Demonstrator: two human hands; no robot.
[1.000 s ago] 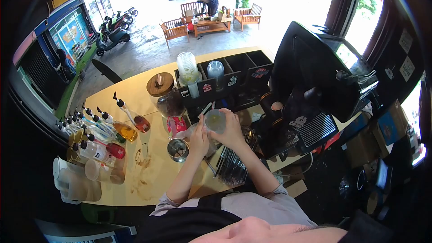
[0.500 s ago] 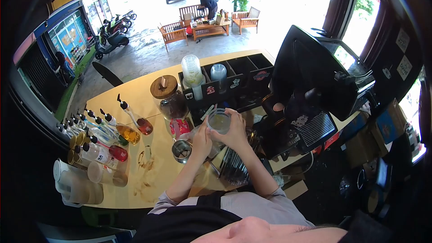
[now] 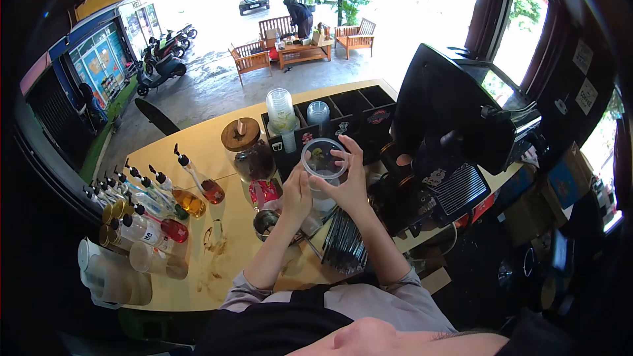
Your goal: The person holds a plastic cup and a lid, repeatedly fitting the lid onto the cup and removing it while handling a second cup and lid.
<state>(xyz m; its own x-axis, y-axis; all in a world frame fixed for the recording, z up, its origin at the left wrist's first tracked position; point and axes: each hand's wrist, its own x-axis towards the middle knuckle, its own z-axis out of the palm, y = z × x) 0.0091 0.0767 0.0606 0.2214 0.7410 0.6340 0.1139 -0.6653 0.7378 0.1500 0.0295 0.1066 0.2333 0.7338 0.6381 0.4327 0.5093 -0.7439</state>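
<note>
A clear plastic cup (image 3: pixel 318 170) is held up in front of me, its round rim facing me. My right hand (image 3: pixel 350 184) curves round its right side, with the thumb on the near side and fingers spread behind the rim. My left hand (image 3: pixel 297 196) presses its closed fingers against the cup's lower left side. Below the left hand stands a small metal cup (image 3: pixel 266 222), partly covered by the wrist. A bundle of dark wrapped straws (image 3: pixel 344 245) lies under my right forearm. Just beyond the left hand is a pink-red packet (image 3: pixel 265 191).
Several syrup pump bottles (image 3: pixel 188 203) and clear pitchers (image 3: pixel 109 270) line the counter's left side. A wooden-lidded jar (image 3: pixel 245 155) stands beside a black organizer (image 3: pixel 356 125) with stacked cups (image 3: pixel 280 109). A coffee machine (image 3: pixel 455 132) is on the right. A person (image 3: pixel 299 16) stands outside by wooden furniture.
The cup has risen away from me, its rim tilting more toward me. My right fingers have spread farther apart, and my left hand has moved slightly down and left.
</note>
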